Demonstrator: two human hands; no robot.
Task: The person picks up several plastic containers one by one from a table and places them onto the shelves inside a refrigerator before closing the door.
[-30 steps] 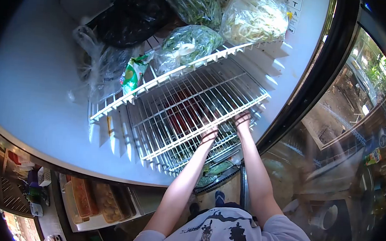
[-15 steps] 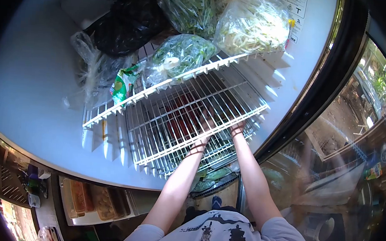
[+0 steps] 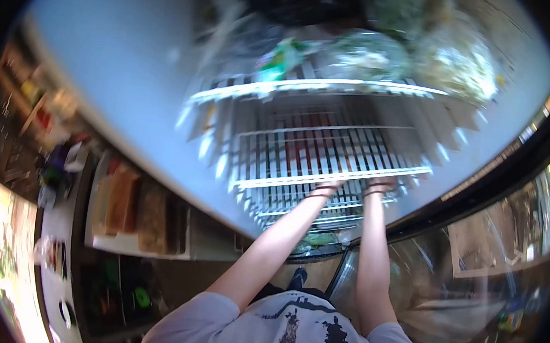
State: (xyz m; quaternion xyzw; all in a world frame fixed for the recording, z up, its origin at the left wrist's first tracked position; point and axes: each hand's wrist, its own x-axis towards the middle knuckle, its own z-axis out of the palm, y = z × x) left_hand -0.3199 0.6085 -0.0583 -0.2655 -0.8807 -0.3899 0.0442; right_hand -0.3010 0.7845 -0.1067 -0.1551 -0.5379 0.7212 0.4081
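Both my arms reach into an upright refrigerator, below a white wire shelf [image 3: 332, 173]. My left hand [image 3: 330, 184] is at the front edge of that shelf, its fingers hidden behind the wires. My right hand [image 3: 381, 183] is just to the right, also under the front rail, with its fingers out of sight. A dark red object [image 3: 309, 132], blurred and seen through the wires, lies deeper inside, beyond my hands. What either hand touches cannot be made out.
An upper wire shelf [image 3: 242, 94] bears a green packet [image 3: 276, 63], a clear bag of greens [image 3: 369, 54], a bag of pale sprouts [image 3: 461, 63] and a black bag [image 3: 299, 1]. Green produce [image 3: 318, 239] lies at the bottom. The open glass door [image 3: 421, 271] stands right.
My view has swung, so the refrigerator shelves appear more level and farther right, with motion blur. Both hands stay beneath the wire shelf.
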